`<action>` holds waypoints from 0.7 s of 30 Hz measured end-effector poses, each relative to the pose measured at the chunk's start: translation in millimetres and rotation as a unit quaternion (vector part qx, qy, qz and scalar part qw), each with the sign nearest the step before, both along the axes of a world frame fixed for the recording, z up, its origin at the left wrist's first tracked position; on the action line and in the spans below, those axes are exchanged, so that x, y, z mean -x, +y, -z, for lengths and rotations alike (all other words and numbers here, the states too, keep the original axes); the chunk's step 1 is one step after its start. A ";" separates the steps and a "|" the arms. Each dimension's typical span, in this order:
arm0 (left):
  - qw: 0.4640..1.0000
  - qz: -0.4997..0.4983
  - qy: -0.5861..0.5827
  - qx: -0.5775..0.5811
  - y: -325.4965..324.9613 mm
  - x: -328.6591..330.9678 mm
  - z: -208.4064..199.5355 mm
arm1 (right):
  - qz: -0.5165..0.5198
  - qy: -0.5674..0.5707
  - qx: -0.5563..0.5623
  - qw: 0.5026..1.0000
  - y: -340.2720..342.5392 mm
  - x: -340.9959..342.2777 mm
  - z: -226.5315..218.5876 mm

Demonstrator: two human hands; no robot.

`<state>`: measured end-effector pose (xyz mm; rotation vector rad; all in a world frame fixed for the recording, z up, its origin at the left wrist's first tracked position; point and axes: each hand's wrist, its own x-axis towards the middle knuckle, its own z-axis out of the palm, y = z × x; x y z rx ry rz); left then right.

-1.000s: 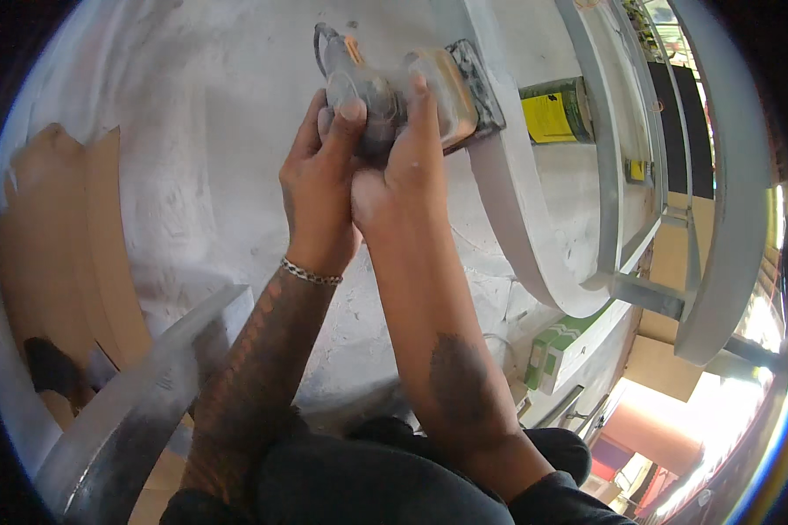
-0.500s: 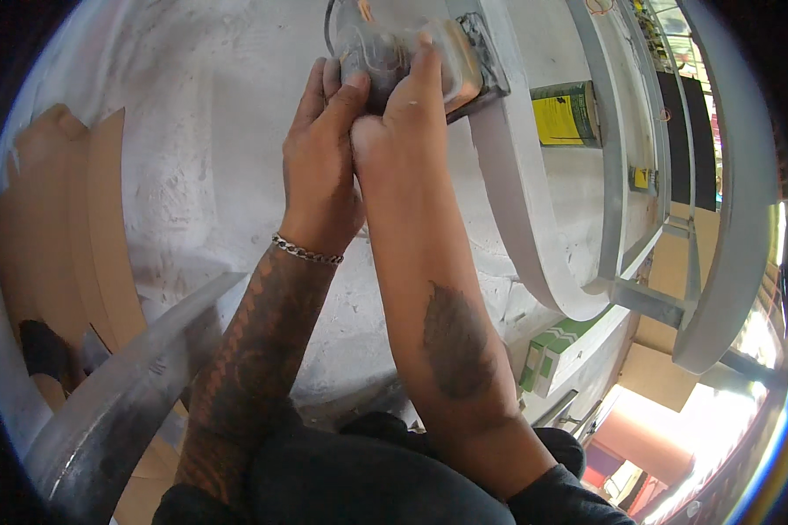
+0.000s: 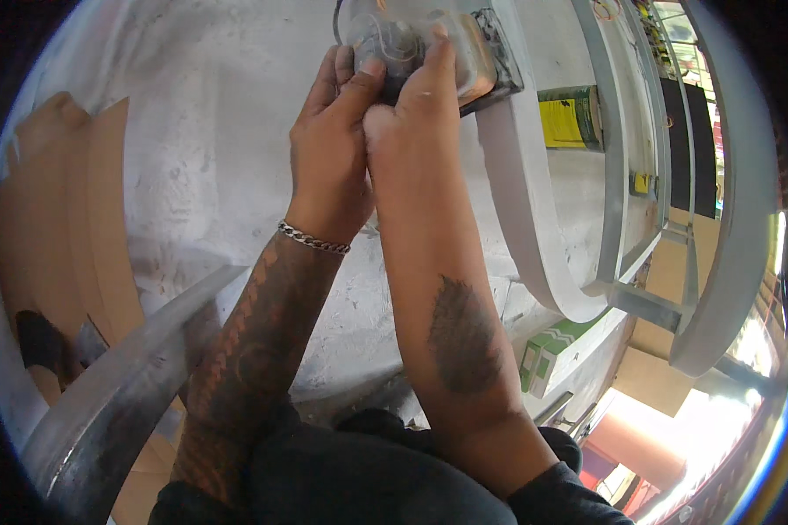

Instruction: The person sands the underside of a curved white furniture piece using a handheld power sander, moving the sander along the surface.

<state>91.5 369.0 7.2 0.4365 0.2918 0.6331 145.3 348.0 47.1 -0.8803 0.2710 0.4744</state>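
Observation:
At the top middle, both my hands hold a dusty power sander with an orange-tinged body (image 3: 474, 66) and a flat dark pad (image 3: 504, 54). My right hand (image 3: 422, 92) is closed around the sander's grip, its thumb lying along the top. My left hand (image 3: 334, 118) is closed against the rear of the tool from the left, its wrist wearing a chain bracelet. The sander's pad lies at the edge of a curved grey frame piece (image 3: 505, 166). My hands hide much of the tool's body. A dark cord (image 3: 338, 19) leaves it at upper left.
Bent cardboard (image 3: 57, 210) stands at left beside a grey metal bar (image 3: 131, 359). On the right, grey curved frame members (image 3: 714, 254) surround a can with a yellow label (image 3: 567, 121). Near my right forearm lies a green and white box (image 3: 556, 350). The pale floor (image 3: 236, 114) is dusty.
Both hands and the sander have shifted slightly to the right and up, along with the forearms. The grip on the tool looks the same.

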 end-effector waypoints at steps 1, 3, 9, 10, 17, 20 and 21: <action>1.000 0.015 -0.010 0.013 -2.6 0.3 -0.9 | -0.008 -0.001 0.002 1.000 -2.6 -0.5 1.1; 0.999 0.029 -0.021 0.027 -8.5 2.6 -3.8 | -0.024 -0.007 0.008 1.000 -4.7 -1.1 1.2; 1.000 0.009 0.012 0.012 -6.4 6.7 -13.0 | 0.005 0.021 0.017 1.000 -1.9 -0.8 5.3; 1.000 0.005 0.024 0.016 -8.4 3.5 -14.7 | 0.000 0.018 0.016 1.000 -1.9 -3.2 6.4; 0.997 0.009 0.052 0.048 -18.5 17.5 -0.7 | -0.028 -0.012 0.033 0.999 -14.1 13.0 4.5; 0.997 0.018 0.070 0.038 -33.1 20.9 -8.7 | 0.002 0.033 0.032 0.999 -26.2 11.2 -1.3; 0.997 0.019 0.070 0.037 -34.8 24.4 -9.4 | 0.007 0.044 0.033 0.998 -29.4 14.9 -1.8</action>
